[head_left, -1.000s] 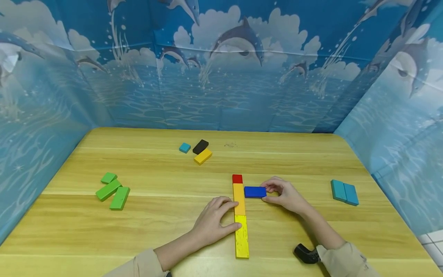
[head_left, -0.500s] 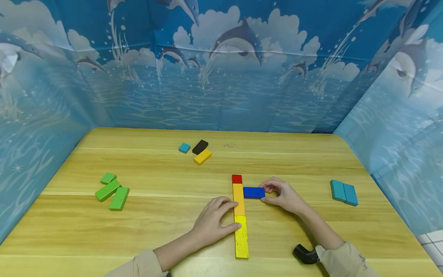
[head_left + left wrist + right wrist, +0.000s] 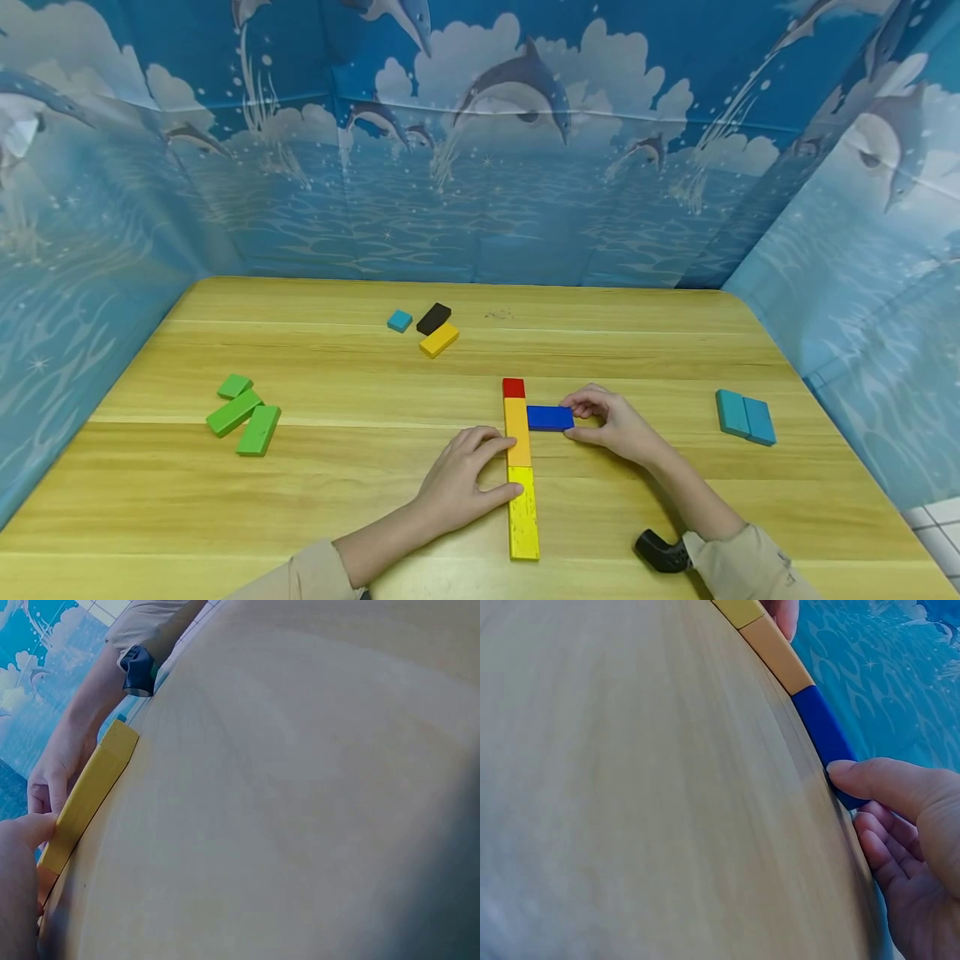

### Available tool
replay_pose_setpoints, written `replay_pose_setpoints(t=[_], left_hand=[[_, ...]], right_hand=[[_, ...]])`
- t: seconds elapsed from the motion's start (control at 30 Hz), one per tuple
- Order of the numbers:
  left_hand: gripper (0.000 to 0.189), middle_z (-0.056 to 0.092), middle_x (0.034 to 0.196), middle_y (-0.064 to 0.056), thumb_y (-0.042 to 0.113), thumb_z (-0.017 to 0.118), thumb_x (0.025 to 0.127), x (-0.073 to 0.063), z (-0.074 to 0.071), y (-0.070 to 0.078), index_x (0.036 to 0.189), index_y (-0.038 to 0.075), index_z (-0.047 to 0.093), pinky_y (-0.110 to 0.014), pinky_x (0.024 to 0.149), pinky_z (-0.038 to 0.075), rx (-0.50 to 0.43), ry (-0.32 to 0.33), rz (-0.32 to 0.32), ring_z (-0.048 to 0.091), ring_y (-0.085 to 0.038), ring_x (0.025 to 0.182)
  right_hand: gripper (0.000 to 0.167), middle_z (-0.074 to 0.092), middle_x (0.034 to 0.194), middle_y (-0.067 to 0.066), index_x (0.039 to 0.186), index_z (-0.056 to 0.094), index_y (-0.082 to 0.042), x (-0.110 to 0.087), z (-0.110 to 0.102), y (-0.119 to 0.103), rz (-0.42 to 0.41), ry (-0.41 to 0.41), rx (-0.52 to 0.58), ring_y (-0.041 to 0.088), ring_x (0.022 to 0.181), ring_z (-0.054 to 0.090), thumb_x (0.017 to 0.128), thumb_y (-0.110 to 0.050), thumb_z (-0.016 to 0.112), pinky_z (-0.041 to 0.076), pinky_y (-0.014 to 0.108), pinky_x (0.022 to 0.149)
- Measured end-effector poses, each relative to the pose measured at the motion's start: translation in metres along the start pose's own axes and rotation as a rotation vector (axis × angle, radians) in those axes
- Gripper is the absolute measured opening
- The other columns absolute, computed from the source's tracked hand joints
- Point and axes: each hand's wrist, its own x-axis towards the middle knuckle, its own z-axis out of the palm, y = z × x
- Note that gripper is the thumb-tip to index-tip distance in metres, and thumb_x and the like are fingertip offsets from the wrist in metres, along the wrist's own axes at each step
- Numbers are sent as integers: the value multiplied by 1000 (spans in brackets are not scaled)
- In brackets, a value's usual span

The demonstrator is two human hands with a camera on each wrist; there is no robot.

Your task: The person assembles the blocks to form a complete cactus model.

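A column of flat blocks lies on the table: a red block (image 3: 513, 388) at the far end, an orange block (image 3: 517, 421) in the middle, and a yellow block (image 3: 524, 529) nearest. My left hand (image 3: 459, 482) rests along the column's left side, index fingertip on the orange block and thumb on the yellow one. On the other side, my right hand (image 3: 611, 421) pinches the outer end of a blue block (image 3: 550, 418) between thumb and fingers. The blue block lies crosswise, its inner end against the orange block. In the right wrist view, the thumb (image 3: 845, 768) presses the blue block's near edge.
Several green blocks (image 3: 258, 431) lie at the left. At the back are a small teal block (image 3: 400, 321), a black block (image 3: 434, 318) and an amber block (image 3: 439, 340). Two teal blocks (image 3: 760, 421) sit at the right. A black device (image 3: 662, 552) is at the right cuff.
My right hand has slid the blue block slightly left, up against the orange block. The left hand stays where it was.
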Motion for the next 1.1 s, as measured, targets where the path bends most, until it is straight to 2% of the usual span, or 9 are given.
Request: replay_pose_setpoints(t=[0.17, 0.4, 0.6, 0.8, 1.1], left_hand=[[54, 48, 123, 3, 53, 57, 83, 0, 0, 0, 126, 21, 54, -38, 96, 36, 0, 1, 3, 41, -16, 116], [54, 48, 123, 3, 54, 56, 83, 0, 0, 0, 126, 21, 54, -38, 97, 36, -1, 3, 6, 41, -16, 116], [54, 48, 123, 3, 54, 57, 83, 0, 0, 0, 126, 21, 54, -37, 96, 37, 2, 10, 9, 41, -16, 116], [54, 48, 123, 3, 54, 57, 83, 0, 0, 0, 126, 21, 54, -37, 96, 37, 7, 10, 8, 41, -15, 115], [54, 47, 124, 4, 53, 57, 83, 0, 0, 0, 127, 22, 53, -36, 97, 36, 5, -4, -1, 41, -14, 116]], right_hand=[[33, 56, 100, 7, 106, 62, -4, 0, 0, -2, 11, -6, -8, 20, 84, 51, 76, -10, 74, 46, 23, 73], [33, 56, 98, 11, 106, 61, 1, 1, 2, 0, 14, -3, -48, 25, 83, 51, 75, 3, 71, 47, 25, 73], [33, 56, 99, 7, 106, 62, -4, 0, 0, -2, 3, -14, -28, 19, 84, 50, 76, -5, 73, 46, 22, 73], [32, 56, 100, 7, 106, 62, -5, -1, -1, -3, -14, -20, 2, 19, 84, 50, 76, -9, 73, 46, 21, 73], [31, 56, 99, 12, 105, 61, 1, -3, 0, -18, -5, -15, -41, 24, 83, 50, 75, 1, 71, 47, 24, 73]])
